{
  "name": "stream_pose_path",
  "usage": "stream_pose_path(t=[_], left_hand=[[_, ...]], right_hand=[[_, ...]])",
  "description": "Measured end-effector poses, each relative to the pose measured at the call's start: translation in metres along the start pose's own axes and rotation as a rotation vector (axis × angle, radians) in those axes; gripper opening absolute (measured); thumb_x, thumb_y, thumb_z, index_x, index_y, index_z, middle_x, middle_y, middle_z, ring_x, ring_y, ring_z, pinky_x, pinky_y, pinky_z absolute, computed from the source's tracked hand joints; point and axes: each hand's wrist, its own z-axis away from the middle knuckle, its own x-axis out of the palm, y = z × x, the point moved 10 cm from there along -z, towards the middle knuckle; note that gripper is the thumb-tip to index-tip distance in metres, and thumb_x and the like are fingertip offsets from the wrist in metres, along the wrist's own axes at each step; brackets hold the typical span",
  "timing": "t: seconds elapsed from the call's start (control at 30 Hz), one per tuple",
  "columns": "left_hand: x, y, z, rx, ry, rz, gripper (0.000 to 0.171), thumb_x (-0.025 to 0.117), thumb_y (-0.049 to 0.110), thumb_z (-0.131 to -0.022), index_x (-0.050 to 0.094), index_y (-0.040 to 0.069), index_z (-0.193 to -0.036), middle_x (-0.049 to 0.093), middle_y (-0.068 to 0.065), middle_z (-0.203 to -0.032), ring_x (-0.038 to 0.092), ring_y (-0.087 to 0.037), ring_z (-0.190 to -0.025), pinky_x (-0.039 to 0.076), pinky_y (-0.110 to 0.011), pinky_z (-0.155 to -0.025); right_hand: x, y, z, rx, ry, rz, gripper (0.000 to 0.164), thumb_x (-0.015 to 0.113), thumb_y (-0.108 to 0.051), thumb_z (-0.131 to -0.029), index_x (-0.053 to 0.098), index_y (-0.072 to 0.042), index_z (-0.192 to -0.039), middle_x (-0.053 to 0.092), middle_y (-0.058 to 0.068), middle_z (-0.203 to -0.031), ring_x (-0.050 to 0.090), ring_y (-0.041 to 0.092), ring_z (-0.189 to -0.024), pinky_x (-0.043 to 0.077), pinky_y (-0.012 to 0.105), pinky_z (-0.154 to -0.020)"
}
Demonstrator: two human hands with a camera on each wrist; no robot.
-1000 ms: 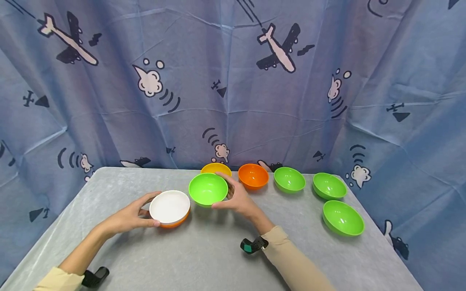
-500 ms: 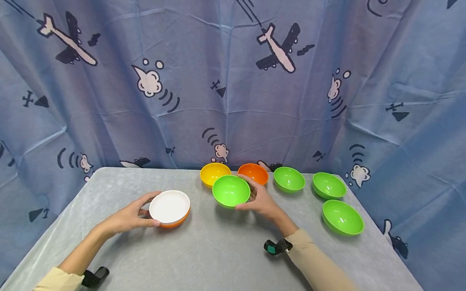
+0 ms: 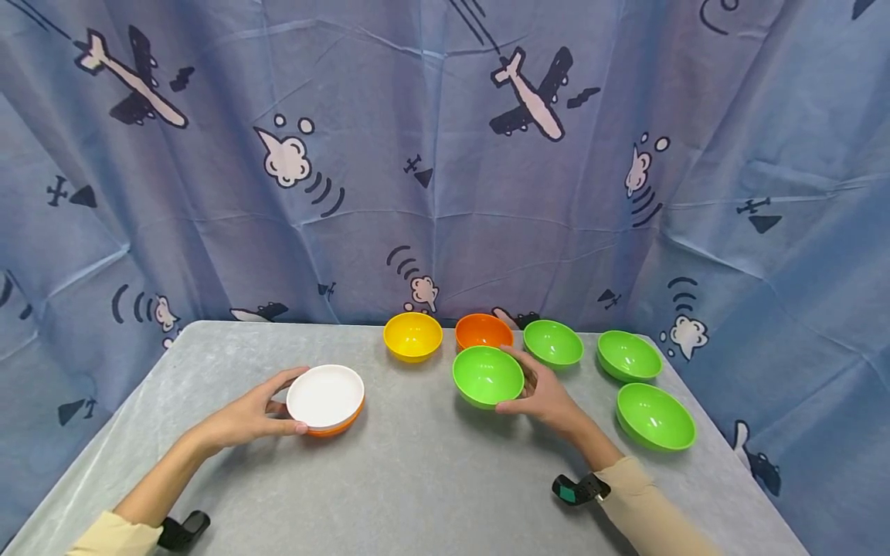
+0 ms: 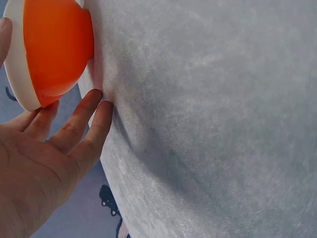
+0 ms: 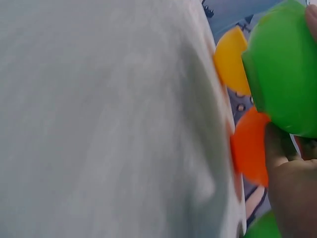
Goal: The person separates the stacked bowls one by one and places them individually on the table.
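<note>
In the head view my left hand [image 3: 243,413] grips a white bowl [image 3: 324,397] at its rim, thumb at the near side and fingers at the far side. The white bowl sits in an orange bowl [image 4: 57,47], whose foot meets the grey tabletop in the left wrist view. My right hand [image 3: 545,394] holds a green bowl [image 3: 488,376] by its right side, thumb in front and fingers behind. This green bowl is above the table, in front of another orange bowl [image 3: 483,328], and partly covers it. The right wrist view is blurred.
A yellow bowl [image 3: 413,337] stands at the back of the grey table [image 3: 389,486]. On the right are a back green bowl [image 3: 552,344], a corner green bowl [image 3: 629,355] and a nearer green bowl [image 3: 655,417]. A blue curtain [image 3: 375,170] with printed planes hangs behind.
My right hand has carried the green bowl to the right, from in front of the yellow bowl to in front of the back orange one. My left hand and the white bowl have stayed put.
</note>
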Motion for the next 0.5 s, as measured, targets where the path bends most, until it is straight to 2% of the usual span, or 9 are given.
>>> stream_pose_path(t=[0.17, 0.33, 0.5], left_hand=[[-0.001, -0.001, 0.001, -0.007, 0.000, 0.000, 0.098, 0.083, 0.017, -0.087, 0.019, 0.004, -0.161, 0.020, -0.035, -0.157, 0.060, -0.038, -0.116, 0.052, -0.042, -0.085], [-0.001, -0.002, 0.001, -0.004, -0.005, -0.002, 0.097, 0.082, 0.018, -0.088, 0.019, 0.005, -0.161, 0.020, -0.034, -0.157, 0.057, -0.042, -0.121, 0.052, -0.042, -0.087], [0.001, -0.001, 0.000, -0.004, -0.011, -0.006, 0.097, 0.082, 0.019, -0.089, 0.019, 0.005, -0.161, 0.020, -0.034, -0.157, 0.055, -0.044, -0.122, 0.052, -0.043, -0.088]], right_hand=[[-0.022, 0.004, 0.018, -0.008, 0.030, 0.029, 0.100, 0.091, -0.003, -0.074, 0.034, -0.001, -0.157, 0.030, 0.016, -0.161, 0.029, 0.032, -0.144, 0.034, 0.017, -0.105], [-0.040, 0.009, 0.039, 0.001, 0.070, 0.079, 0.097, 0.088, -0.001, -0.076, 0.033, 0.000, -0.156, 0.035, 0.020, -0.156, 0.034, 0.032, -0.139, 0.033, 0.014, -0.103], [-0.055, 0.016, 0.059, 0.040, 0.109, 0.116, 0.096, 0.087, -0.001, -0.078, 0.032, -0.001, -0.157, 0.035, 0.020, -0.155, 0.031, 0.033, -0.140, 0.029, 0.010, -0.102]])
